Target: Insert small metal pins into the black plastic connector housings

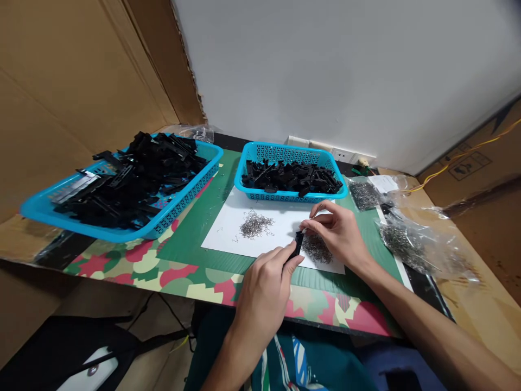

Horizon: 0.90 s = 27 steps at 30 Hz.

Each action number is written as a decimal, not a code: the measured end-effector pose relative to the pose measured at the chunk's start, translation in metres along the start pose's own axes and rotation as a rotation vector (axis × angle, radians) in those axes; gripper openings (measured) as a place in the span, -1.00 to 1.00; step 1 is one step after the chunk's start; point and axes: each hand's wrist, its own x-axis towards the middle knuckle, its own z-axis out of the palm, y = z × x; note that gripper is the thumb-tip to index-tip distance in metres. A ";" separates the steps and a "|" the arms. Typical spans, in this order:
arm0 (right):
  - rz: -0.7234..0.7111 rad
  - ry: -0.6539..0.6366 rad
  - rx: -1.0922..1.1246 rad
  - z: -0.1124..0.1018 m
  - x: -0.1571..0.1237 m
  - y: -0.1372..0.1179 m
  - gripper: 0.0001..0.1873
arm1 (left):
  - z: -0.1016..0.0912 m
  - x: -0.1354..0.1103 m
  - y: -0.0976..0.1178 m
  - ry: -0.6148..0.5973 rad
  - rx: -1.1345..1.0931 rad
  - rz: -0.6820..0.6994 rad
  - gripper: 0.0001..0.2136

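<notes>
Between the thumb and fingers of my left hand (pixel 268 279) is a small black plastic part (pixel 299 243), held tilted over the white paper (pixel 222 231). My right hand (pixel 336 231) is pinched at the upper end of that part; whatever sits in its fingertips is too small to make out. Partly under my right hand lies a pile of tiny metal springs or pins (pixel 317 251). Another pile of small bent wire pieces (pixel 254 225) rests on the paper further left, with a few strays around it.
A blue basket (pixel 293 196) of black parts stands behind the paper. A larger blue basket (pixel 163 222), heaped with black parts, is at left. Clear bags of metal pieces (pixel 364 194) lie at right, near a cardboard box (pixel 484 201). Wall sockets (pixel 343 155) line the back.
</notes>
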 end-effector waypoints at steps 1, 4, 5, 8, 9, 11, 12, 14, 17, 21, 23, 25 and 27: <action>-0.008 -0.004 -0.017 0.000 0.000 0.000 -0.60 | 0.000 0.000 0.000 0.002 0.002 0.002 -0.73; -0.040 -0.003 -0.101 0.001 -0.001 0.001 -0.65 | 0.002 0.000 -0.001 0.013 0.014 0.004 -0.73; -0.047 -0.003 -0.135 0.001 -0.002 0.000 -0.67 | 0.002 0.000 -0.002 0.014 0.016 0.004 -0.73; -0.062 -0.004 -0.212 0.002 -0.003 -0.001 -0.72 | 0.003 0.000 -0.001 0.014 0.015 0.003 -0.72; -0.068 -0.003 -0.232 0.002 -0.003 -0.002 -0.74 | 0.003 0.000 -0.001 0.014 0.015 0.001 -0.72; -0.085 0.001 -0.262 0.002 -0.003 -0.003 -0.79 | 0.003 0.001 -0.001 0.013 0.016 -0.005 -0.72; -0.092 0.003 -0.269 0.003 -0.003 -0.003 -0.80 | 0.004 0.001 -0.001 0.011 0.014 -0.009 -0.72; -0.105 0.004 -0.280 0.004 -0.004 -0.002 -0.83 | 0.004 0.001 -0.001 0.005 0.002 -0.021 -0.71; -0.137 0.018 -0.312 0.008 -0.005 0.000 -0.86 | 0.003 0.002 0.001 -0.003 -0.032 -0.045 -0.71; -0.180 0.030 -0.260 0.011 -0.005 0.001 -0.88 | 0.000 0.001 0.002 0.004 -0.083 -0.080 -0.73; -0.212 0.052 -0.226 0.006 -0.004 0.001 -0.90 | -0.001 0.001 0.001 0.018 -0.127 -0.090 -0.75; -0.291 0.106 -0.284 -0.002 -0.001 0.001 -0.85 | -0.002 0.000 0.000 0.045 -0.184 -0.106 -0.73; -0.410 0.121 -0.441 -0.013 0.002 0.002 -0.84 | -0.002 -0.001 -0.002 0.088 -0.246 -0.142 -0.70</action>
